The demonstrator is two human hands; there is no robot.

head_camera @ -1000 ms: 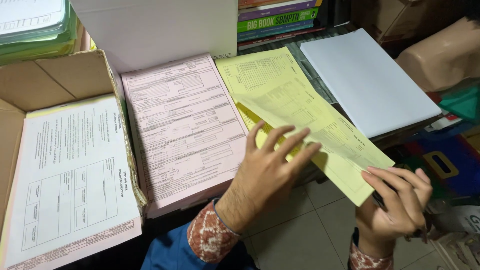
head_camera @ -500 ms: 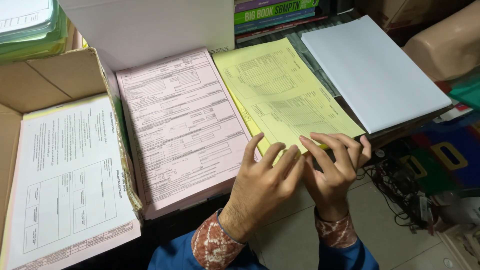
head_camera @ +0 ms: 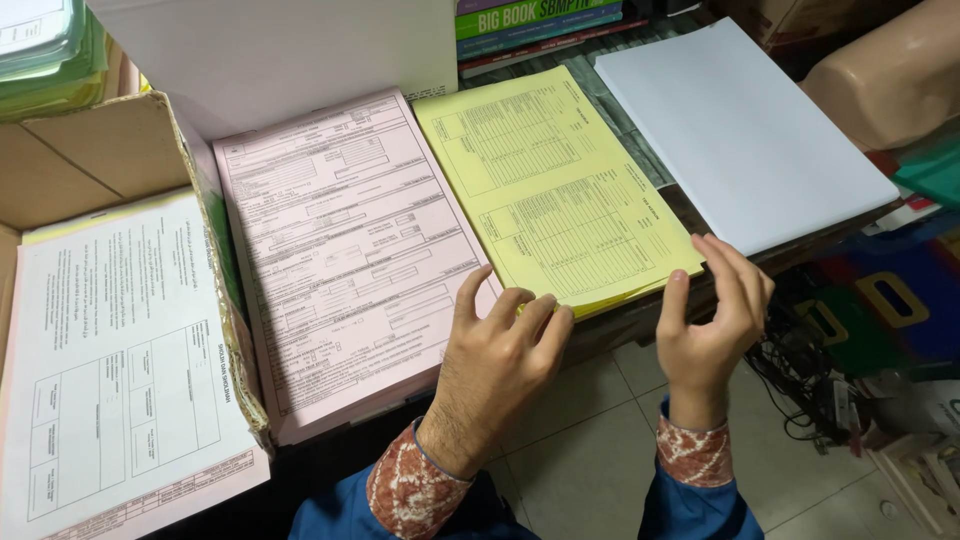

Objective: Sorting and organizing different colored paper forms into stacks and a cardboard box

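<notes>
Left hand [head_camera: 497, 352], fingers spread and holding nothing, rested on the near edge of the stack of yellow printed paper forms [head_camera: 553, 185]; right hand [head_camera: 712, 312] hovered open beside its corner. Squaring called for even, light pressure from both sides. Beyond lay the stack of white blank sheets [head_camera: 740, 130].

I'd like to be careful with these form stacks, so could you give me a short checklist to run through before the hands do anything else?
1. Yellow stack squared at its near edge: not ok, lower sheets fan out near the corner.
2. Left hand in contact with paper: ok, its fingertips rest at the yellow stack's near edge, beside the pink stack.
3. Right hand holding anything: ok, it is open and empty at the yellow stack's near right corner.
4. White stack lying neat: ok.
5. Sheet in the cardboard box lying flat: ok.
</notes>
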